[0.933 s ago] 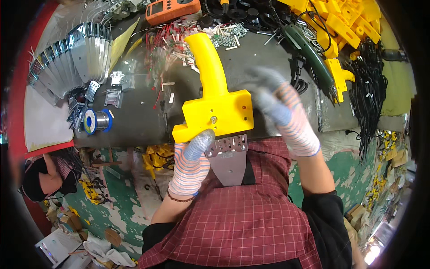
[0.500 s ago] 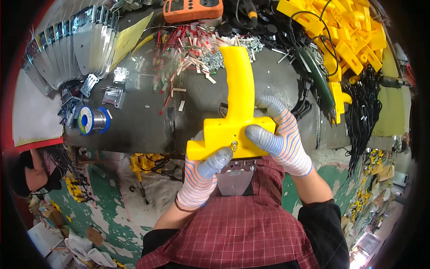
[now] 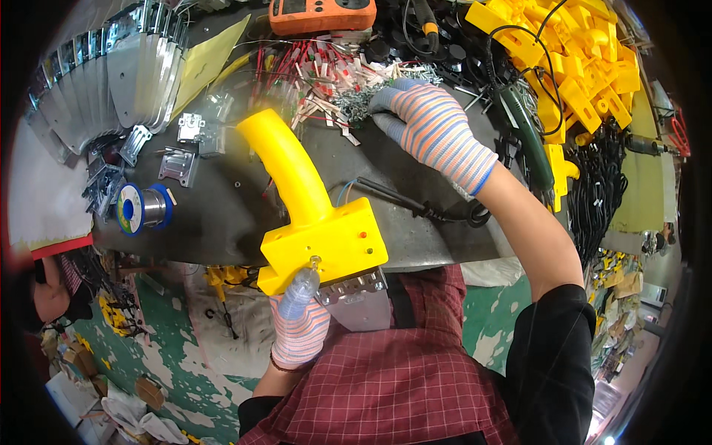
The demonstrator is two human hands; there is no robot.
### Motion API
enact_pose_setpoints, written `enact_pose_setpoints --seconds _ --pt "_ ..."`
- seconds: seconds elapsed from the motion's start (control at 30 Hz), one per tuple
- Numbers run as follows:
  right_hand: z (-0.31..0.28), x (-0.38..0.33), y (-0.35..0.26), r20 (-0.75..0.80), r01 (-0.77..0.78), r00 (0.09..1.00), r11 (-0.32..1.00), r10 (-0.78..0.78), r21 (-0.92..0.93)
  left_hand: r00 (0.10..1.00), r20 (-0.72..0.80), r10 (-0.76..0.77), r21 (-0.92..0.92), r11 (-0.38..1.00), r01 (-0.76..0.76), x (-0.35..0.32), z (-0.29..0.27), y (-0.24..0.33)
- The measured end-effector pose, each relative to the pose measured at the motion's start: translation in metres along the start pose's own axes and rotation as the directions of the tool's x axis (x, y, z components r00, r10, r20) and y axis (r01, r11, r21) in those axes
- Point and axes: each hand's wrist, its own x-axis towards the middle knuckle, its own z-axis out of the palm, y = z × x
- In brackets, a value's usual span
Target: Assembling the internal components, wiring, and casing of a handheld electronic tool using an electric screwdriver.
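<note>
My left hand (image 3: 300, 304), in a striped glove with a grey-coated thumb, grips a yellow plastic tool housing (image 3: 319, 237) by its lower body. Its curved handle tilts up to the left. A small screw (image 3: 315, 261) stands in the housing beside my thumb; a red and a green dot show near the right end. From under the housing a metal blade plate (image 3: 363, 308) sticks out toward my apron. My right hand (image 3: 434, 130) is stretched out over a pile of small screws (image 3: 352, 100), fingers curled together at its edge; whatever they pinch is hidden.
A black cable (image 3: 393, 196) with thin bared wires lies on the dark bench. Leftward are a solder spool (image 3: 144, 208), metal brackets (image 3: 178, 165) and stacked blade plates (image 3: 122, 74). An orange meter (image 3: 322, 15), red-wired parts (image 3: 311, 67), a green screwdriver (image 3: 526, 137) and yellow housings (image 3: 586, 67) lie farther back.
My right hand has let go of the housing and moved up to the screw pile. The housing has shifted left and tilted left in my left hand, uncovering the cable and coloured dots.
</note>
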Motion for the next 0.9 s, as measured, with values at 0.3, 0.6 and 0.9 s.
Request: enact_pose_setpoints --seconds 0.3,0.6,0.9 --pt "0.006 0.004 -0.011 0.036 -0.105 0.994 0.994 0.107 -0.042 0.998 0.049 -0.047 0.111 0.993 0.042 0.004 0.013 -0.001" --pt "0.0 -0.018 -0.014 0.155 -0.058 0.986 0.996 0.069 -0.072 0.999 -0.032 0.003 0.122 0.993 0.001 0.011 0.004 -0.011" --pt "-0.03 -0.143 -0.021 -0.29 -0.172 0.759 0.608 0.584 0.775 0.999 0.049 -0.009 0.209 0.978 -0.002 0.015 0.018 -0.012"
